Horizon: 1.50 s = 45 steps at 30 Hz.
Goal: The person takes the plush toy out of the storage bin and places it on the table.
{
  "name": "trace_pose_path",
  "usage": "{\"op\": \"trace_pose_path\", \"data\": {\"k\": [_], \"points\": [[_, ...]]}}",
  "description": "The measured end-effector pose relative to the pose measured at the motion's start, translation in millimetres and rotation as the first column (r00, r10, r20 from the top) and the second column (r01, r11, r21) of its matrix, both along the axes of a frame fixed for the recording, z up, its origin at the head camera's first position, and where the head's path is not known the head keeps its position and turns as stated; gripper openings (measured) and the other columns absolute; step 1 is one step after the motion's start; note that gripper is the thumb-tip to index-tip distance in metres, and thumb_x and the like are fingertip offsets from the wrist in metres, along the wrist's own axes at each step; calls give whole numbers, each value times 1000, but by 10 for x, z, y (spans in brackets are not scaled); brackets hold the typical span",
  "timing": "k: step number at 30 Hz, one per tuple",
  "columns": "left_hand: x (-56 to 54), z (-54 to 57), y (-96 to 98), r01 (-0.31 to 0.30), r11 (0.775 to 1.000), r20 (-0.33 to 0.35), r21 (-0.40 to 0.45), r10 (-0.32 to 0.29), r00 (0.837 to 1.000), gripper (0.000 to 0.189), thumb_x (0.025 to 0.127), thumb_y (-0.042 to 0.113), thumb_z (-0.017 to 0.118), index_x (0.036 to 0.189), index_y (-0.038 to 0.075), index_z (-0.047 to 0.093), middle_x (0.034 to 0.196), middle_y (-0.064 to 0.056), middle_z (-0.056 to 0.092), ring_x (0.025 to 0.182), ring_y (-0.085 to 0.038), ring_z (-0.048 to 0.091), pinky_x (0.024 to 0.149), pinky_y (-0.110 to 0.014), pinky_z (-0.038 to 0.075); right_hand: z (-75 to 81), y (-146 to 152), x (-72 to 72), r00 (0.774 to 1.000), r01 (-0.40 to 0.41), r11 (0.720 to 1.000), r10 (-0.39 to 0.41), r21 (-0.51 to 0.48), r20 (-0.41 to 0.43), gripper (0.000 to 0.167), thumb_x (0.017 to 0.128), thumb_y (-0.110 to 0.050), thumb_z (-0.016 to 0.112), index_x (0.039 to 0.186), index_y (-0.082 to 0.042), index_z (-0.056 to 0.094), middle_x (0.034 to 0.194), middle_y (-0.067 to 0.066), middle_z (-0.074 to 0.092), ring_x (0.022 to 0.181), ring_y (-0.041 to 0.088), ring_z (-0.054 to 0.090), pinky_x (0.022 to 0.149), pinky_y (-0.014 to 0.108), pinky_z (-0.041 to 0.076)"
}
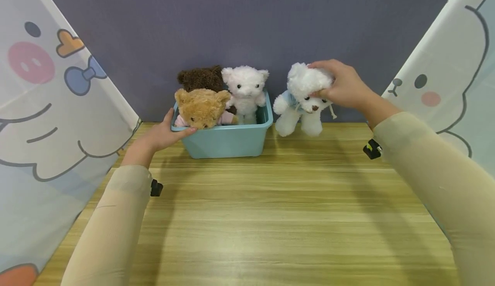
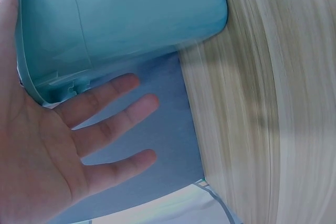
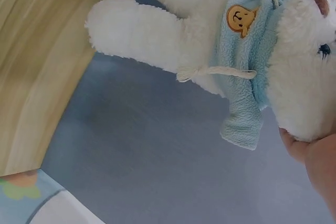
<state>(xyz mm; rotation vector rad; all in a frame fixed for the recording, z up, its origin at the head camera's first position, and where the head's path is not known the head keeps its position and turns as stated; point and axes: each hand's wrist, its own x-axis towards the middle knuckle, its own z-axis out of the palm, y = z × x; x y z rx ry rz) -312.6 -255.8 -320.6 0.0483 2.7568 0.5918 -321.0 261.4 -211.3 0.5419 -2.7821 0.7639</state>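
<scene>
My right hand [image 1: 342,84] grips a white teddy bear [image 1: 303,80] by its head, right of a light-blue plastic bin [image 1: 228,144]. The bear wears a light-blue top [image 3: 241,40] with cords and a small bear patch; its legs dangle. My left hand [image 1: 160,135] rests at the bin's left front corner, thumb along the rim and other fingers straight and spread beside the wall, as the left wrist view shows. Inside the bin sit a tan bear [image 1: 203,105] in pink, a dark brown bear [image 1: 201,79] behind it, and a white plush [image 1: 245,86] on the right.
The bin stands on a wood-grain table [image 1: 270,217], near its back edge. Behind rises a grey-blue panel [image 1: 247,19]. Cartoon-printed cloths hang at the left [image 1: 50,105] and right [image 1: 437,84].
</scene>
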Motion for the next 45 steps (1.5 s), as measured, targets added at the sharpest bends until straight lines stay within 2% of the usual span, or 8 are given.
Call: {"op": "trace_pose_path", "data": {"k": [4,12,18,24,30,33,39,45], "points": [[-5,-8,-10,-4,1000,2,-3,4,1000,138,82,101,42,161,23,-39,167,-44,22,120,-56,67,91,-66,55,-102,-74,-94,999,-31,999,30,19,17,75,91,-20,86,158,-20,53,161,17,50,145,46,48,114,70,41],[-15,6,-7,-5,1000,6,-6,5,1000,135,82,101,41,159,26,-41,167,-44,22,115,-53,70,88,-64,56,-288,-91,-258,994,-23,997,15,71,111,76,93,-23,84,161,-22,49,166,19,44,148,49,44,116,71,40],[-5,-5,1,-3,1000,8,-5,3,1000,135,82,101,41,159,26,-41,166,-44,24,116,-54,69,88,-64,57,-436,-95,-356,992,-73,986,56,150,114,76,91,-17,86,159,-21,51,164,17,47,151,48,40,120,71,36],[14,-8,-15,-10,1000,-3,17,11,1000,135,83,100,43,159,27,-41,167,-44,24,120,-55,67,93,-67,55,-538,-145,-485,986,-96,984,73,149,149,77,93,-16,85,161,-20,48,166,19,42,153,49,36,122,73,31],[-15,-21,-8,-13,1000,-6,5,13,1000,136,79,103,40,159,28,-41,162,-43,34,112,-51,71,87,-63,57,-750,-127,-626,983,-63,990,41,125,177,73,94,-16,83,159,-18,48,161,25,43,148,52,38,119,74,33],[-11,-35,2,-11,1000,-3,3,11,1000,137,79,103,40,160,28,-41,162,-43,35,112,-51,72,87,-63,57,-842,-120,-648,977,-48,991,21,122,212,73,95,-18,82,160,-18,46,161,25,42,149,53,38,119,74,34],[6,-43,7,-10,1000,3,11,10,1000,136,81,101,42,161,25,-38,165,-43,29,123,-57,65,95,-68,54,-814,-163,-666,969,-73,986,34,152,247,75,98,-26,80,162,-17,44,168,23,39,154,52,34,122,72,32],[-23,-22,-6,-14,1000,-15,25,14,1000,137,80,102,41,161,26,-39,160,-43,38,120,-56,67,96,-69,54,-792,-211,-792,954,-60,988,14,144,299,78,100,-33,77,166,-19,38,175,20,29,161,49,26,125,71,29]]}}
